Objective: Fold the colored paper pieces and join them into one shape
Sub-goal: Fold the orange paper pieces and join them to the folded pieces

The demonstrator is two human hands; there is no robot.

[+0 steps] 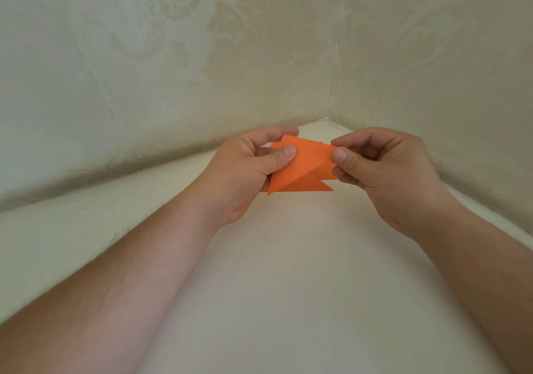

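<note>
We hold the orange paper (302, 166) above the white surface (274, 287). Left hand (245, 171) pinches its left side, right hand (380, 171) its right tip. Light, thin, crease-prone, we judge; grip near folded edges.

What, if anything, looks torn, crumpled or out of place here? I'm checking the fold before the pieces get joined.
Nothing stands out. The orange paper is held off the white surface, pinched by the left hand and right hand; its visible creases look sharp and no tear shows.
</note>
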